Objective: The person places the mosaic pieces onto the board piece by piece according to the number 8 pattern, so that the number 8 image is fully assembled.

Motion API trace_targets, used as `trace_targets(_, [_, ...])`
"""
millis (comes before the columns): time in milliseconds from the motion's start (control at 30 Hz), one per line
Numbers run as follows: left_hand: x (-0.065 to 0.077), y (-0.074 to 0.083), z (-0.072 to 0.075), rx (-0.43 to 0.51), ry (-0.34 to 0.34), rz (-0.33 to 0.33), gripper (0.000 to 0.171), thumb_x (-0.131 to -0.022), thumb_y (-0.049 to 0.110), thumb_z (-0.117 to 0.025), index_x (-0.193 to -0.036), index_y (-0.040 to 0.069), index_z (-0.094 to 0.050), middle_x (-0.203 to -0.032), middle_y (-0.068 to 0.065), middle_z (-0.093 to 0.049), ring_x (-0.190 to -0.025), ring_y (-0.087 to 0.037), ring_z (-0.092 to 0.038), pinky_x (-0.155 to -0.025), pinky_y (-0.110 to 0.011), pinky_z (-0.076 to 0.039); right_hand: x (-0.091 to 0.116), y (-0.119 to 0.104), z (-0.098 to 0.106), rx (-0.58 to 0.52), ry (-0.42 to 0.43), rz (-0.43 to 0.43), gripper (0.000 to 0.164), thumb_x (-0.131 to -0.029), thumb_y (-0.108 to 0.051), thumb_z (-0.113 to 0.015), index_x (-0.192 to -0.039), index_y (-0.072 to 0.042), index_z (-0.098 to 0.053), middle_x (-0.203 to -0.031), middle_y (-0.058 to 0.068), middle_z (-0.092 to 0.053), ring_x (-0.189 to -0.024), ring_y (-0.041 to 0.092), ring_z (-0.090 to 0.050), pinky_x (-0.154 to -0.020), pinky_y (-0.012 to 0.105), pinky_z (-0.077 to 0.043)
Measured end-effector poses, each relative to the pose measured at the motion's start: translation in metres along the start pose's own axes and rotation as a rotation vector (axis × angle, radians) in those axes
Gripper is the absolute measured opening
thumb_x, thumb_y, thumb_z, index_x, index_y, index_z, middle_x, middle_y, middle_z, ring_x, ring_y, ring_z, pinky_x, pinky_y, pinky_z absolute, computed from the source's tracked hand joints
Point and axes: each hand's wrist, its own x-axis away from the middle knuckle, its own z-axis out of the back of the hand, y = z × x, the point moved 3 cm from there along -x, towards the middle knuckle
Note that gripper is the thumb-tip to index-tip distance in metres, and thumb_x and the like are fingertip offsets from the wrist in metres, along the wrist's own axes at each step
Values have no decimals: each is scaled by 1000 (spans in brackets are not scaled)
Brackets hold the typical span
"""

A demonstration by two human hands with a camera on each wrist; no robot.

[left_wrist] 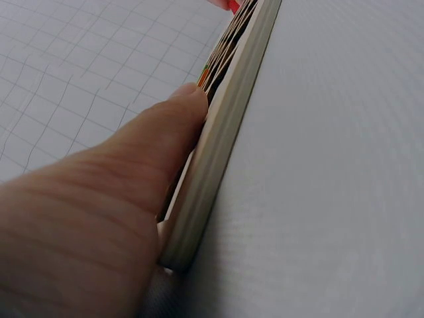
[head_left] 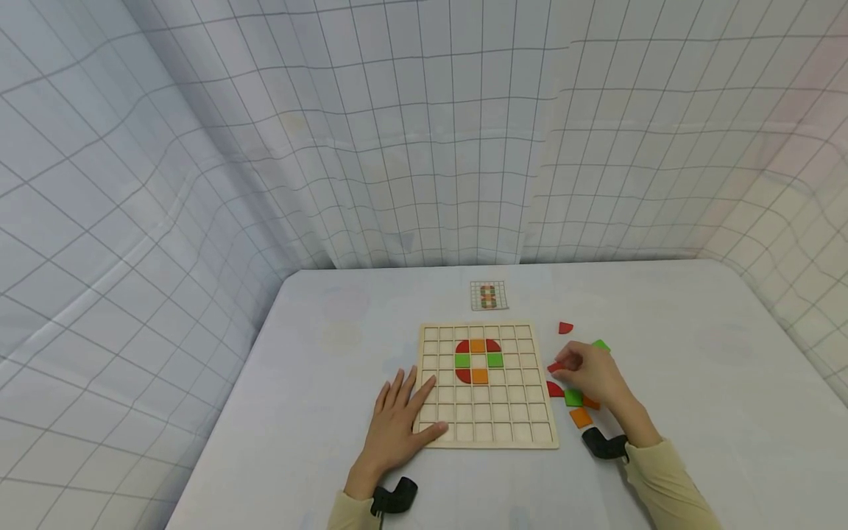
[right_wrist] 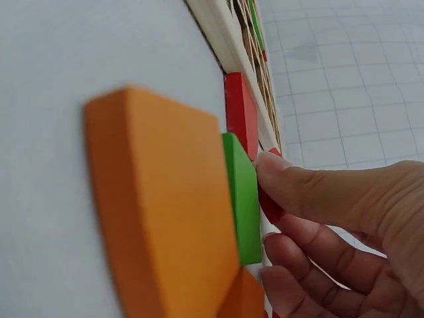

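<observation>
A square wooden grid board lies on the table. Set in its cells are red quarter-round tiles, orange square tiles and green square tiles, forming a ring with its lower right corner cell bare. My left hand rests with spread fingers on the board's left edge; its thumb lies over the near rim in the left wrist view. Right of the board, my right hand pinches a red tile between thumb and fingers. In the right wrist view, the thumb partly hides that red tile.
Loose tiles lie right of the board: a red one farther back, a red one at the board's edge, a green one, an orange one and a green one. Behind the board lies a small pattern card.
</observation>
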Motion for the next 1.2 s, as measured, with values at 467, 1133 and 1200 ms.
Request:
trace_targets(467, [0, -1, 0, 1, -3, 6, 76, -86, 60, -56, -149, 23, -35, -155, -11, -21, -142, -31, -9, -112, -48, -3, -1, -11, -3, -199, 36, 14, 18, -85, -8, -72, -102, -3, -73, -96, 8, -67, -76, 20, -59, -63, 24, -51])
trace_targets(1133, [-1, -2, -1, 8, -1, 0, 76, -86, 61, -56, -149, 23, -35, -155, -11, -20, -142, -31, -9, -112, -48, -3, -21, -47, -54, -349, -164, 0, 16, -78, -17, -80, -86, -7, -70, -74, -1, -65, -66, 17, -62, -62, 29, -50])
trace_targets(1200, [0, -2, -2, 5, -4, 4, 76, -86, 61, -56, -149, 24, -35, -155, -11, -20, -143, -31, -9, -112, -48, -3, -21, -51, -58, -332, -158, -17, 16, -78, -16, -80, -85, -6, -70, -72, -1, -64, -64, 16, -60, -61, 29, -50])
